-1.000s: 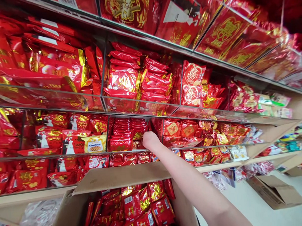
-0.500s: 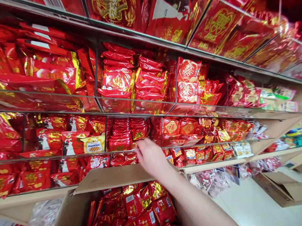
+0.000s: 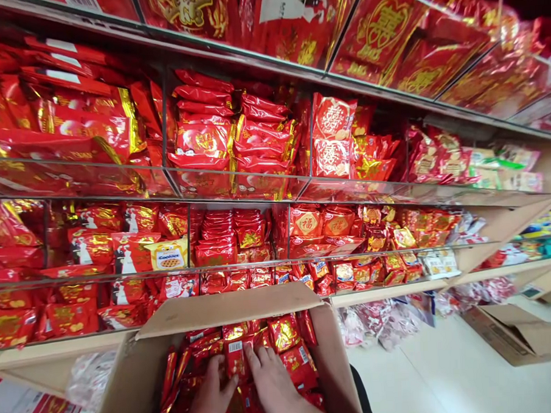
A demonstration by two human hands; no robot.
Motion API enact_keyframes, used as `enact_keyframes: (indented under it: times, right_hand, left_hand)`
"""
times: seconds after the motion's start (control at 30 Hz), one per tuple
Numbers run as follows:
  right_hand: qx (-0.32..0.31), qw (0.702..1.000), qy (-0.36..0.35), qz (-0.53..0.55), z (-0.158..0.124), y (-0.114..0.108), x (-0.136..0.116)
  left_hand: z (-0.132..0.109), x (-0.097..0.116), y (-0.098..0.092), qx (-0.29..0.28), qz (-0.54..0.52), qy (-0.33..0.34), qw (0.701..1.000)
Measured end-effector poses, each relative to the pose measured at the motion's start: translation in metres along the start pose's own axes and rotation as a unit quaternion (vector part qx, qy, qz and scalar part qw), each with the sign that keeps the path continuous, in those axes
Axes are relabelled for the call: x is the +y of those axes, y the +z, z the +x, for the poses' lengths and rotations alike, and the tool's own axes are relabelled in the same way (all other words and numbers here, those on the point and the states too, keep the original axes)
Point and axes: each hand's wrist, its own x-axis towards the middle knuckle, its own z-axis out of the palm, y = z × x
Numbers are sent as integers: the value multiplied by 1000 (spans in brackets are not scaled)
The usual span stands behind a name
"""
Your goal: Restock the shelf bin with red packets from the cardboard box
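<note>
An open cardboard box [image 3: 128, 383] sits right below me, filled with several red and gold foil packets [image 3: 288, 334]. Both hands are down inside it. My left hand [image 3: 211, 398] lies on the packets at the box's middle, fingers curled over them. My right hand [image 3: 271, 383] rests beside it, fingers spread flat on the packets near a barcode label. Neither hand has lifted a packet. Straight ahead, the shelf compartment [image 3: 233, 236] holds stacked red packets of the same kind.
Tiered shelves with clear dividers [image 3: 285, 230] hold red and gold packaged goods across the whole wall. A yellow cookie pack [image 3: 170, 255] lies in the left compartment. An empty cardboard box [image 3: 514, 336] stands on the pale floor at right.
My right hand has drawn back from the middle shelf compartment and dropped into the box. My left hand has come into view on the packets.
</note>
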Motion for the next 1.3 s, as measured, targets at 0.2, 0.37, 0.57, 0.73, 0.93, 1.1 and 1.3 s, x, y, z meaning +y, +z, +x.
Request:
enact_keyframes:
  times: [0.2,0.37,0.57,0.73,0.93,1.1,1.3]
  right_hand:
    - [44,961,42,270,-6,-4,1]
    - [114,858,95,492,-10,-24,0]
    - [185,706,116,674,-15,-54,-13]
    - [161,623,118,756,-22,-74,-20]
    - [193,724,69,658,-34,-87,-16]
    - [279,868,-150,382,-53,-105,-18]
    - [294,873,-115,371,-68,-95,-27]
  left_hand:
    - [-4,15,-15,-19,-104,3,994]
    - [-29,55,-31,-68,-172,-7,983]
    - [-51,98,-35,-43,-346,-61,935]
    - [-53,106,-36,22,-426,-69,902]
    - [-54,110,-36,46,-417,-63,905]
    - [-63,132,-37,-121,-497,-135,849]
    - [-66,142,-36,-44,-551,-137,822]
